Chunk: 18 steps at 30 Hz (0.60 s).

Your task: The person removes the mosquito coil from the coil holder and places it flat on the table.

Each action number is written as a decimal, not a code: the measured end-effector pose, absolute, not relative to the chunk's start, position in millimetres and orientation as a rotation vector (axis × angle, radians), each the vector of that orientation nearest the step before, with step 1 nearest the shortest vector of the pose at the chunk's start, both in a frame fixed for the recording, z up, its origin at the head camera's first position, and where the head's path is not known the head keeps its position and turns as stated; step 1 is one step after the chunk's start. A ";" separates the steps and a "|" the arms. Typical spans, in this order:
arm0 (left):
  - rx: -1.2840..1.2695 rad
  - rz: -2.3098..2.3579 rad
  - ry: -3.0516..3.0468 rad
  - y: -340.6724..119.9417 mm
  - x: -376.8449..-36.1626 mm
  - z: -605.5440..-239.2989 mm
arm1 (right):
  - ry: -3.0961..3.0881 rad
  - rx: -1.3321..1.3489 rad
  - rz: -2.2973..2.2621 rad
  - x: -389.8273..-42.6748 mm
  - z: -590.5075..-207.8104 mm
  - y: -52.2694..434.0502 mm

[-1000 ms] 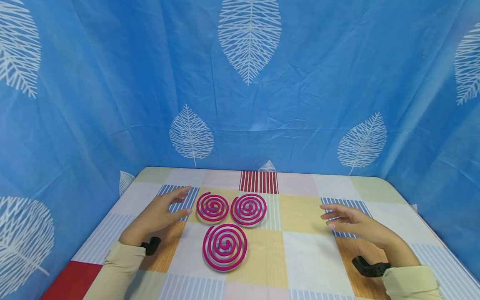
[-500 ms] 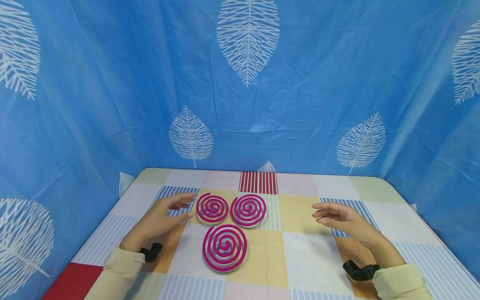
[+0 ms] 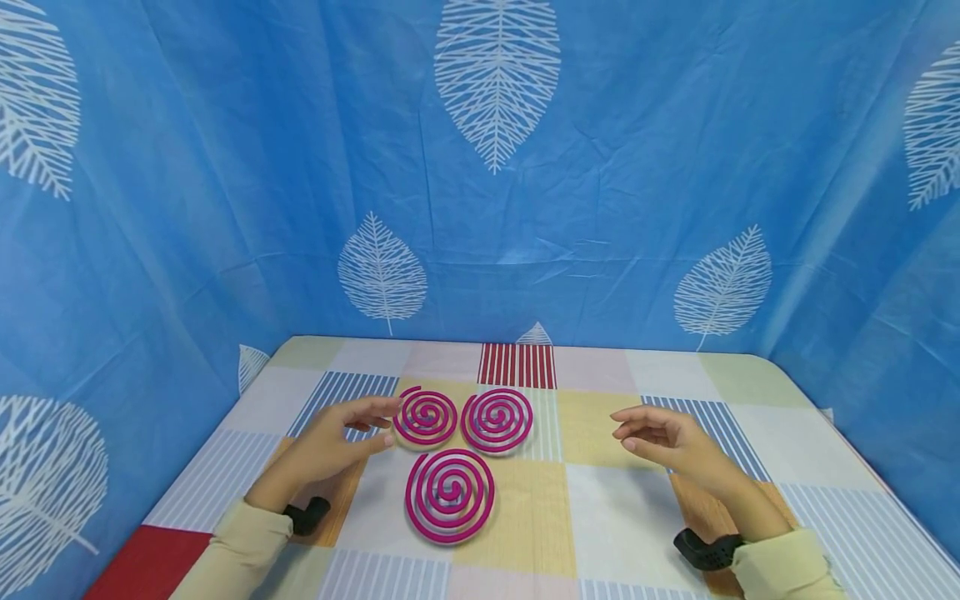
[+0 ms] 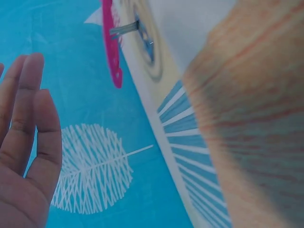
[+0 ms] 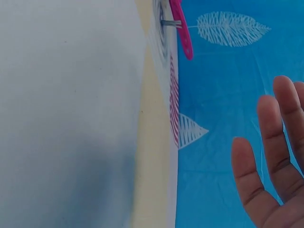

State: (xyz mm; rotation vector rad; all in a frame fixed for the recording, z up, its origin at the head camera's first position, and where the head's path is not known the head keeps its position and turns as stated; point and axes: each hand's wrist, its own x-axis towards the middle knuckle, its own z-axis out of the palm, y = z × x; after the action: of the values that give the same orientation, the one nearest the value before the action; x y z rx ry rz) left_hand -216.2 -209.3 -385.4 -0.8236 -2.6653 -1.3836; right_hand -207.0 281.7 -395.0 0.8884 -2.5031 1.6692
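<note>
Reads as reach stage: in above the table, not yet gripping anything. Judging from here, next move calls for bringing thumb and fingertips to the rim of the nearest piece, pinching lightly and keeping it level. Looks thin, likely easy to tip.

To the left, left hand (image 3: 326,440) with fingers loosely extended and thumb apart, holding nothing. Just beside rear-left coil (image 3: 427,412), fingertips overlapping its left edge in head view; apart from it in left wrist view.

To the right, right hand (image 3: 678,443) with fingers relaxed and slightly bent, also holding nothing. Well apart from rear-right coil (image 3: 498,414), over patchwork tablecloth (image 3: 630,525).

Counting 3 magenta spirals, all between the 2 hands and closer to the left. At the back, 2 side by side with a narrow gap; nearer the wearer, front coil (image 3: 452,490). In left wrist view, 1 spiral raised on slim metal stand (image 4: 124,29); can't tell for sure which.
</note>
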 end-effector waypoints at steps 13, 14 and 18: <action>-0.880 -1.552 -2.732 -206.7 -209.5 -397.6 | -2.583 1.051 1.582 -205.0 -402.9 261.1; -0.885 -1.567 -2.738 -206.7 -209.0 -398.3 | -2.587 1.068 1.580 -205.0 -403.3 260.0; -0.891 -1.594 -2.756 -206.6 -207.5 -401.4 | -2.582 1.136 1.587 -204.8 -404.7 255.7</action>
State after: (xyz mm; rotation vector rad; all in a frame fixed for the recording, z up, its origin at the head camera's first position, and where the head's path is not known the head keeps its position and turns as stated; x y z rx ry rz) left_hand -207.5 -206.6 -401.4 -0.8913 -2.7557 -1.5940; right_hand -204.8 255.7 -404.7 1.1358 -2.5820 1.5868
